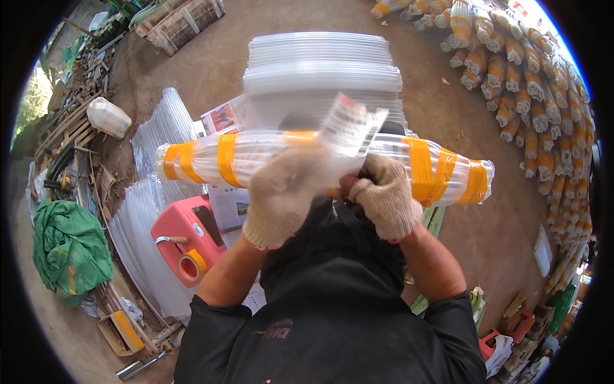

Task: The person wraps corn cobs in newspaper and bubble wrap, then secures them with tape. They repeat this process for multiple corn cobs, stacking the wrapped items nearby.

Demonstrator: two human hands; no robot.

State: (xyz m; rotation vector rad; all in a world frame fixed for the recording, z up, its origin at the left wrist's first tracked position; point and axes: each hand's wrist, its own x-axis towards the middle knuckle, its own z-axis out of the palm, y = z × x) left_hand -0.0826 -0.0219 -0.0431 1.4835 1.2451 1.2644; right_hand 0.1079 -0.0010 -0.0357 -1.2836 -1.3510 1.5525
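Observation:
A long bundle of clear plastic sleeves (259,149), bound with bands of yellow-orange tape, lies crosswise before me at my lap. Above its middle stands a white printed label (350,127) with a barcode, blurred. My left hand (283,201), in a beige knit glove, overlaps the label's lower left; its fingers are blurred and their grip is hidden. My right hand (386,194), gloved alike, has its fingers curled in at the label's lower right edge. One fingertip there looks bare.
Stacked clear ribbed plastic (321,53) lies ahead. On my left, a pink plastic stool (168,221) carries a curved knife (175,239) and a tape roll (192,266). Many taped bundles (518,81) are piled at right. A green sack (72,249) sits far left; a crate (180,24) stands beyond.

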